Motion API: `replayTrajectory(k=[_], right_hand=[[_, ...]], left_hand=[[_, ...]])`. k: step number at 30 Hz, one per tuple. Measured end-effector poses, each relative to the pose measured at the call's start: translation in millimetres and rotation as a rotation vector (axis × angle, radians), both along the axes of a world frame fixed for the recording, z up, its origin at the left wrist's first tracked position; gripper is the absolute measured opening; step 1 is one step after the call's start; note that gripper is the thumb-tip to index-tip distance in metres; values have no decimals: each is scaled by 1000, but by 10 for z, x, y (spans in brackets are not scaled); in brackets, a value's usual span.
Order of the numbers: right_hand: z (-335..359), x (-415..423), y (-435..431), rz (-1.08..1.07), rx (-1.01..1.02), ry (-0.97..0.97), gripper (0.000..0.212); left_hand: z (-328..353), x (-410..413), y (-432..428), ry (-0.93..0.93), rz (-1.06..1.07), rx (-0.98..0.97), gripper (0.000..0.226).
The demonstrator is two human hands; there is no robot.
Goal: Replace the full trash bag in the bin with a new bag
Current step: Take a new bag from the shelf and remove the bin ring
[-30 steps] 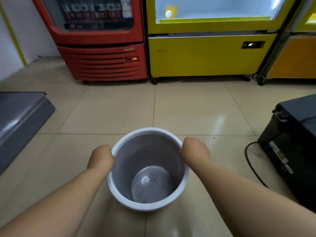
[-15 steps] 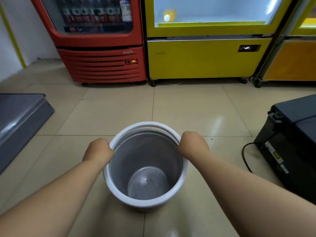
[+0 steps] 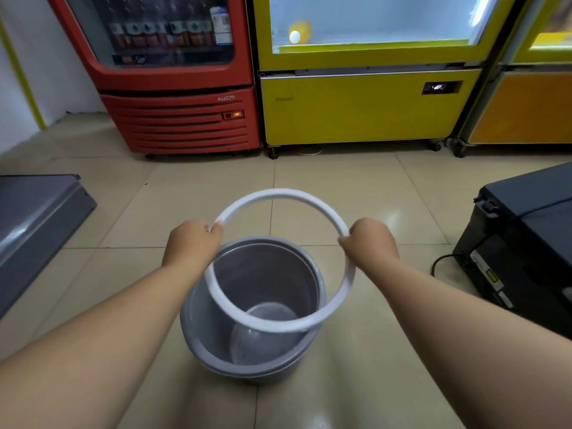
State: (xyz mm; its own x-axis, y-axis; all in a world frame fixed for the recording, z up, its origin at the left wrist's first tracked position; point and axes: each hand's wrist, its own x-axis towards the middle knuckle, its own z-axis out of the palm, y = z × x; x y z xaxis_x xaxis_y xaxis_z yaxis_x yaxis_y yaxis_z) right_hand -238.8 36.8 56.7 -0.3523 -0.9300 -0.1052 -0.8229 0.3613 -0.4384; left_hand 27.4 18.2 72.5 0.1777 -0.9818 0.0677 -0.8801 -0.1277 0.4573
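A round grey bin [image 3: 198, 320] stands on the tiled floor right in front of me, with nothing inside it and no bag in sight. Above it I hold its white rim ring [image 3: 278, 193], lifted clear of the bin and tilted so its far side is higher. My left hand [image 3: 193, 244] grips the ring's left side. My right hand [image 3: 371, 241] grips the ring's right side. The bin's shiny bottom shows through the ring.
A red drinks fridge [image 3: 173, 97] and a yellow fridge [image 3: 365, 106] stand at the back, an orange one [image 3: 526, 106] to the right. A grey metal slab [image 3: 37, 218] lies at left. A black case [image 3: 526, 243] with a cable [image 3: 439, 263] sits at right.
The white ring was seated on the bin's top a second ago. Both hands have lifted it up off the bin, which has stayed on the floor.
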Motion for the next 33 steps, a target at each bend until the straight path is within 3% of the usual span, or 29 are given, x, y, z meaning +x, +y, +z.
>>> replayTrajectory(k=[5, 10, 13, 24, 33], right_hand=[[-35, -600, 62, -348, -79, -182, 24], [-326, -1067, 326, -683, -119, -408, 25], [-577, -1255, 536, -784, -79, -442, 27], [-1479, -1448, 872, -656, 240, -292, 18], [-1889, -1387, 847, -564, 383, -247, 19]], left_hand=[[84, -539, -28, 119, -78, -164, 41], [-56, -1091, 26, 77, -228, -93, 41], [-165, -1338, 85, 56, -281, -65, 43], [-466, -1533, 173, -51, -345, 39, 45], [-622, -1459, 86, -120, -323, 88, 44]])
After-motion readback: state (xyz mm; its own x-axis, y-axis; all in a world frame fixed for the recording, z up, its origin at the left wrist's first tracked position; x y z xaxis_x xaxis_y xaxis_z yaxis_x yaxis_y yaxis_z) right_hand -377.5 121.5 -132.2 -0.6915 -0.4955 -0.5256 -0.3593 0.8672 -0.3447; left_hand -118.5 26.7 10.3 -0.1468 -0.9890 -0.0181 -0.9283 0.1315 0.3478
